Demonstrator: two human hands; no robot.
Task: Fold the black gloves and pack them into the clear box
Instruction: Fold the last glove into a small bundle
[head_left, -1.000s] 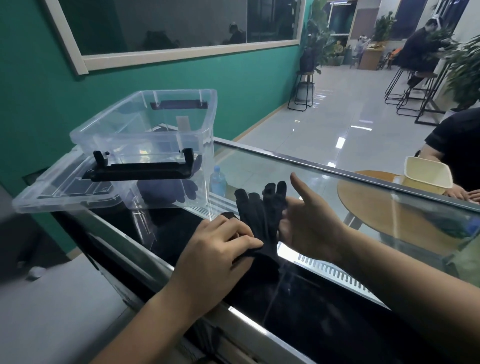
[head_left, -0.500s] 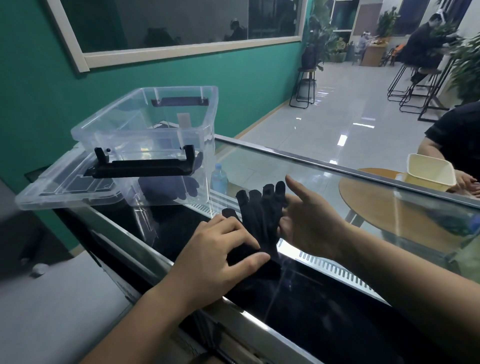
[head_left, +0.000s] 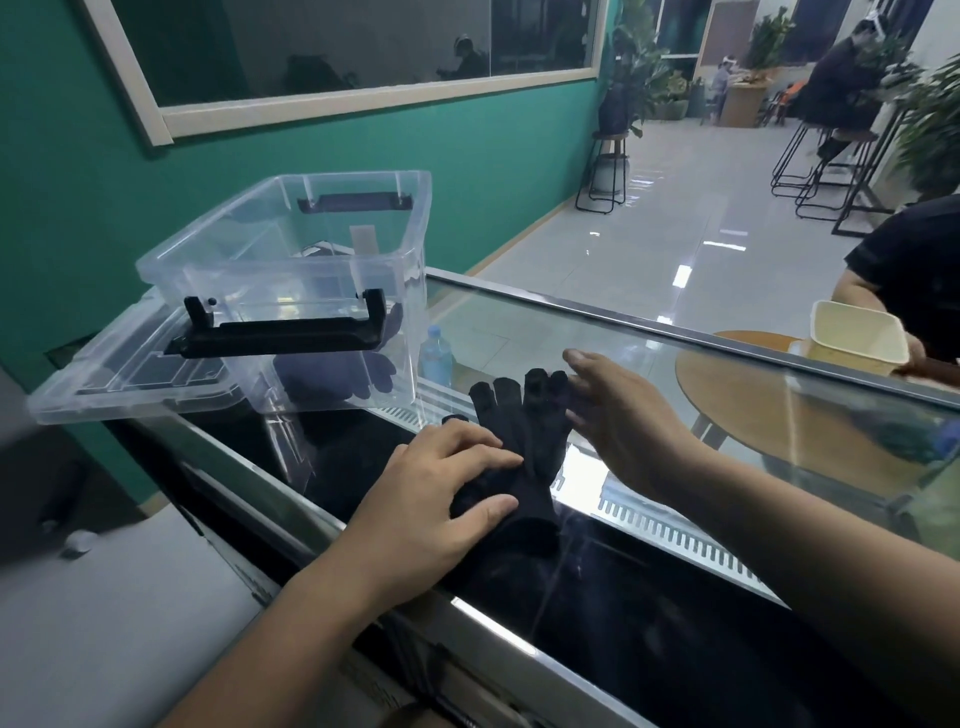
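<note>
Right hand (head_left: 628, 426) opened beside black gloves (head_left: 522, 421), left hand (head_left: 431, 504) flattened

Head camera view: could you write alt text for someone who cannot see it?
A person's left hand presses flat on black gloves lying on a glass counter, while the open right hand hovers by the glove fingertips. An open clear box stands further left on the counter, with a clear lid at its left side.

Black gloves (head_left: 527, 441) at centre; clear box (head_left: 249, 275) at 10 o'clock with black handles (head_left: 280, 335); plain teal wall (head_left: 363, 145) at 11; cream tub (head_left: 852, 332) at 3.
</note>
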